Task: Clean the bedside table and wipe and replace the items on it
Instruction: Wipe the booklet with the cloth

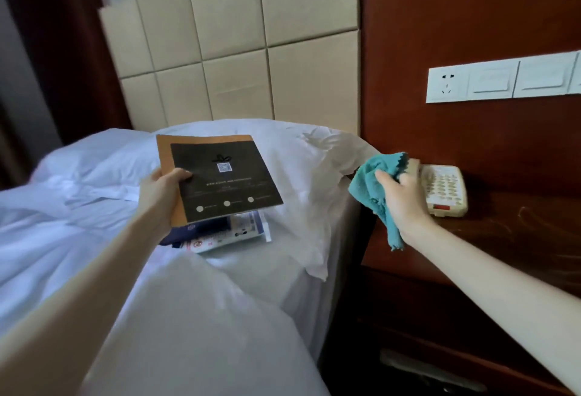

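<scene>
Your left hand (pixel 163 194) holds a black-and-tan booklet (pixel 220 180) above the bed (pixel 94 207), fingers closed on its left edge with the thumb lying across the black cover and the other fingers hidden beneath. The booklet is tilted, its cover facing up, and it hangs over a small pile of printed leaflets (pixel 226 233) that lie flat on the white sheet near the bed's right edge, partly covered from view by the booklet. Your right hand (pixel 402 197) is closed around a bunched teal cloth (pixel 374 185), which spills out to the left of the fist and hangs down below the wrist. That hand is at the left edge of the bench (pixel 503 232), and its knuckles are against or just beside the handset side of a cream telephone (pixel 443 189); contact cannot be confirmed. The telephone sits at the rear left corner of the bench, close to the wall panel. The bench top is dark reddish wood, with pale scuff marks showing toward its right side. The bedding is white and rumpled, with a pillow (pixel 298 156) at the head. Behind the bed stands a beige padded headboard (pixel 245 43) in square panels. On the wood wall panel above the bench is a white strip of a socket and switches (pixel 503 79).
</scene>
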